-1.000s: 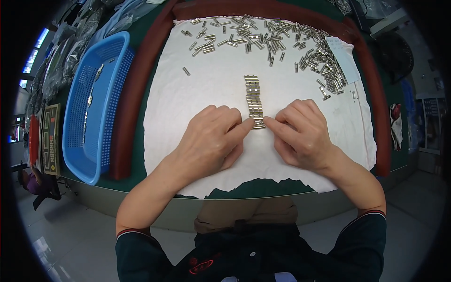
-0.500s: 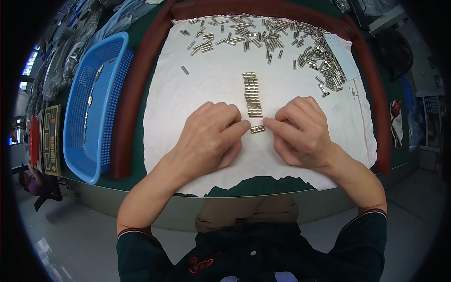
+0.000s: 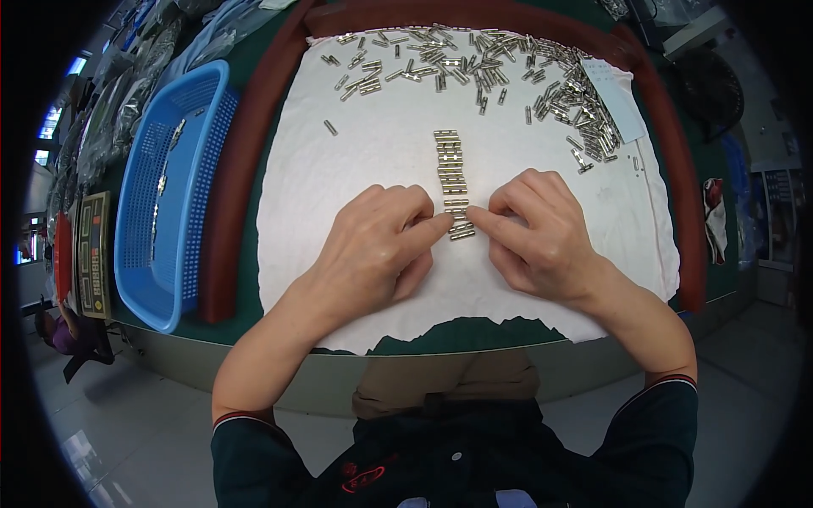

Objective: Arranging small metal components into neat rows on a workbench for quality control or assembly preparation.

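Note:
A narrow column of short silvery metal links (image 3: pixel 450 161) lies on the white cloth in front of me. Below a small gap, a few more links (image 3: pixel 460 229) form its near end, the lowest ones slightly tilted. My left hand (image 3: pixel 381 245) has its fingers curled, thumb and index tip pressed at the left ends of these near links. From the other side my right hand (image 3: pixel 546 241) touches their right ends with curled fingers. The fingertips partly cover the links between them.
Many loose metal links (image 3: pixel 483 72) are scattered along the far side of the white cloth (image 3: pixel 339 178), densest at the right beside a pale paper sheet (image 3: pixel 614 102). A dark red padded rim (image 3: pixel 237 186) borders the work area. At the left stands a blue basket (image 3: pixel 169 195) holding metal strips.
The lowest links of the column have come toward me and now lie against the formerly separate link. A gap has opened above them. My right fingertips have moved slightly left and up.

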Available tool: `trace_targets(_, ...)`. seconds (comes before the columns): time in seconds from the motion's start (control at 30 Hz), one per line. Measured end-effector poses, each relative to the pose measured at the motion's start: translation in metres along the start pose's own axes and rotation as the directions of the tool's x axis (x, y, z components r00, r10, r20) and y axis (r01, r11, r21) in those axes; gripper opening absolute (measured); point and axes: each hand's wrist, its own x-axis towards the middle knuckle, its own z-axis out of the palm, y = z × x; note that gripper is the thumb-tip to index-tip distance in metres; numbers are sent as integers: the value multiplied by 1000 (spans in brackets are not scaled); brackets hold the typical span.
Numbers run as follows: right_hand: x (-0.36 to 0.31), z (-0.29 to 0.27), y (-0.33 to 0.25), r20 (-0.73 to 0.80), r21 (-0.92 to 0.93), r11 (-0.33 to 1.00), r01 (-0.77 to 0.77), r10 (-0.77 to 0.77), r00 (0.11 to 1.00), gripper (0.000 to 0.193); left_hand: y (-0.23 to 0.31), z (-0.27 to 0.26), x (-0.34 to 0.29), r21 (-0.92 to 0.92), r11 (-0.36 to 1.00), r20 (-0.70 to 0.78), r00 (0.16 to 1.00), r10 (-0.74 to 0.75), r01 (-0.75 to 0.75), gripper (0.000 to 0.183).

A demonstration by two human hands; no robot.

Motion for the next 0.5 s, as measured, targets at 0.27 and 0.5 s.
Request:
trace_targets(0.27, 3, 2, -1, -44, -14, 998, -68, 67, 997, 45, 1, 2, 1, 23, 997, -73, 995, -71, 73, 43)
trace_targets(0.5, 3, 3, -1, -2, -31, 996, -79, 79, 997, 48, 3, 3, 2, 52, 991, -39, 992, -124, 126, 48)
